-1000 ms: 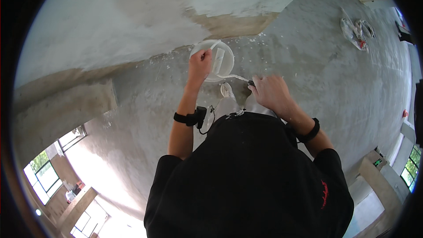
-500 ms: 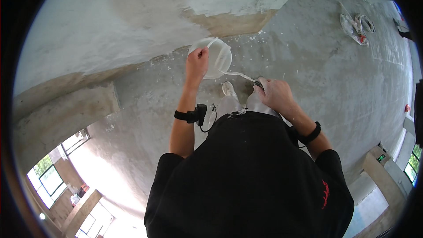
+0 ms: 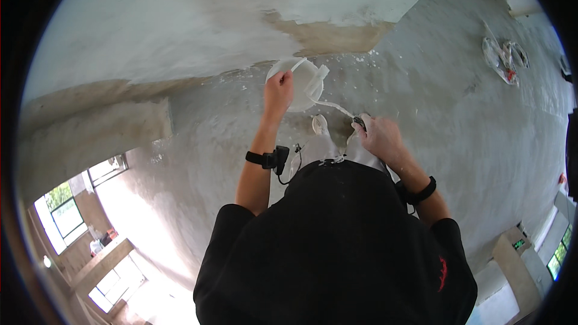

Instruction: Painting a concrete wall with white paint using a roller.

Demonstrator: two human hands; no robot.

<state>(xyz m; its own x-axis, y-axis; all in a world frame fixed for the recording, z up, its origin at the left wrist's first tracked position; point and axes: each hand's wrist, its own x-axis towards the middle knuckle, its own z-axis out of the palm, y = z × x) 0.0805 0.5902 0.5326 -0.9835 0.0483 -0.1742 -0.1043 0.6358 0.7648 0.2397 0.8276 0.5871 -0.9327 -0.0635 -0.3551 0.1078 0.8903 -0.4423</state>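
My left hand (image 3: 279, 89) is closed in a fist over the near left side of a white bucket (image 3: 295, 102). From the fist a white strip, which looks like the bucket's handle, runs to the far rim. My right hand (image 3: 380, 137), whitened on the fingers, grips the dark handle of a paint roller (image 3: 335, 106). Its thin white-coated rod bends left to the bucket. The pale roller end lies slanted at the bucket's right side, its tip over the rim. How much white material is inside cannot be made out.
A grey-white plastered wall (image 3: 180, 24) rises beyond the bucket, with a bare brown patch low on it. White spatters dot the concrete floor (image 3: 433, 120). Clear plastic bags (image 3: 498, 60) lie at the far right. A concrete ledge (image 3: 96, 132) stands at left.
The roller's pale end has risen and now sticks past the bucket's right rim. The whole view has shifted slightly; both hands keep their grips.
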